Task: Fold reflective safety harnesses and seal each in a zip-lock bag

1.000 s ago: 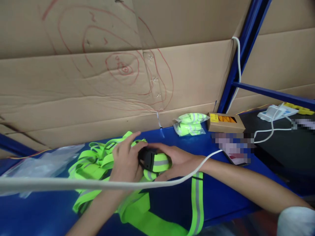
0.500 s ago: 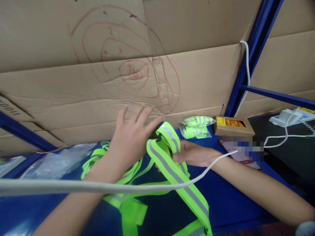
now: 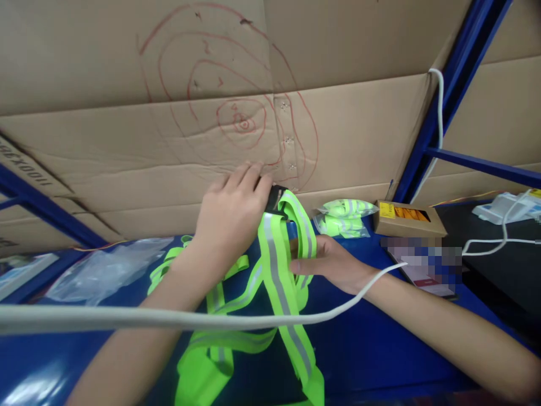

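My left hand (image 3: 236, 211) is closed around a black buckle-like piece (image 3: 276, 198) joined to a neon green reflective strap (image 3: 276, 270) with a grey stripe. The thumb side presses against this black part, whose exact kind I cannot make out. Lower right of it, my right hand (image 3: 327, 262) grips the looped strap between thumb and fingers; some fingertips are hidden behind the webbing. The strap hangs from both hands toward the blue surface. More of the green strap (image 3: 232, 344) lies loosely coiled beneath and behind my left forearm.
Bagged green straps (image 3: 344, 217) lie near the cardboard wall (image 3: 359, 135), beside a small brown box (image 3: 408, 220). A phone (image 3: 422, 268) rests right of my right hand. Clear plastic bags (image 3: 110, 268) lie on the left. A white cable (image 3: 169, 321) crosses in front of both arms.
My left hand has curled from spread fingers to a closed hold on the black piece. The strap now hangs more steeply. The view has shifted slightly left.
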Motion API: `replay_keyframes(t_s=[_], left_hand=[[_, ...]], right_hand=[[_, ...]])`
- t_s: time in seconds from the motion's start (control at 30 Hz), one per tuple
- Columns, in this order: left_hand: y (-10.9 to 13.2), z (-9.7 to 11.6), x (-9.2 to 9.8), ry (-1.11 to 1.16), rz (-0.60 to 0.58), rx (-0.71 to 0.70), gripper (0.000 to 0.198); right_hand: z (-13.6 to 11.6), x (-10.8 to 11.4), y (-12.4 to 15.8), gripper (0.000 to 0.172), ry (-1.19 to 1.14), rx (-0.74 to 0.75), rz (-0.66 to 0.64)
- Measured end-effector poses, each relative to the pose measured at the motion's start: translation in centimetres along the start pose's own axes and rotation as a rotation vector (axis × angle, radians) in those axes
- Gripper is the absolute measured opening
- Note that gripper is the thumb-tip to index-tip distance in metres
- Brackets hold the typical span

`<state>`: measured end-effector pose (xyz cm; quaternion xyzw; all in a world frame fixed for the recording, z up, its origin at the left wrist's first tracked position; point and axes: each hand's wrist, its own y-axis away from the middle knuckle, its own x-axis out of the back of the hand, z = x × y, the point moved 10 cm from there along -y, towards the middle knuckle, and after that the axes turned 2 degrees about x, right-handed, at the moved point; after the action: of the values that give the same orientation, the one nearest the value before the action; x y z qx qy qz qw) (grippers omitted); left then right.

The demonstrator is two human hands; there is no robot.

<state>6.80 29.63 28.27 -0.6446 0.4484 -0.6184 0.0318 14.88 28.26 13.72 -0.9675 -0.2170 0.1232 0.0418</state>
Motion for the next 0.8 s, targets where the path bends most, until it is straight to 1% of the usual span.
replay_keyframes(t_s=[0.1,0.17,0.23,0.33,0.4,0.47,0.5,0.53,0.57,0.63,0.67,0.73,0.8], left_hand=[[-0.5,-0.2,-0.3,0.018,0.010,-0.015,0.041],[-0.8,-0.3,-0.5,0.140,-0.021,-0.027,0.041],[-1.0,0.1,-0.8,0.391,-0.073,-0.064,0.038],[-1.2,0.7,-0.8,0.800,-0.131,-0.100,0.030],[-1.3,0.7,-0.3,0.924,-0.125,-0.060,0.027],[-1.5,0.6,0.6,0.936,-0.085,-0.013,0.025],[-1.7,0.8,1.2,0.922,-0.066,-0.001,0.024],[-1.9,1.0,1.9,0.905,-0.046,-0.003,0.024],[-2.2,1.4,2.7,0.889,-0.025,-0.023,0.023],[-2.9,2.2,3.9,0.870,0.024,-0.100,0.020],[-3.2,2.6,4.4,0.877,0.055,-0.148,0.018],[-3.8,3.2,4.9,0.930,0.108,-0.248,0.017],[-4.3,3.6,4.6,1.022,0.107,-0.316,0.019]], right_hand=[[0.2,0.1,-0.2,0.041,0.035,-0.003,0.007],[0.2,0.7,-0.4,0.035,0.129,0.033,0.061],[-0.1,1.4,-0.5,0.031,0.183,0.088,0.122],[-1.0,2.2,-0.5,0.033,0.194,0.139,0.164],[-2.0,2.2,-0.4,0.035,0.221,0.149,0.140],[-3.2,1.4,0.0,0.037,0.297,0.181,0.070],[-4.0,1.0,0.3,0.040,0.360,0.232,0.051],[-5.1,0.7,0.7,0.047,0.437,0.310,0.066],[-6.2,0.7,1.3,0.057,0.521,0.407,0.120],[-8.2,0.8,2.5,0.083,0.673,0.595,0.276],[-8.6,0.8,3.0,0.094,0.715,0.651,0.329],[-8.4,0.9,2.9,0.112,0.720,0.664,0.351],[-7.9,1.4,2.3,0.122,0.680,0.617,0.348]])
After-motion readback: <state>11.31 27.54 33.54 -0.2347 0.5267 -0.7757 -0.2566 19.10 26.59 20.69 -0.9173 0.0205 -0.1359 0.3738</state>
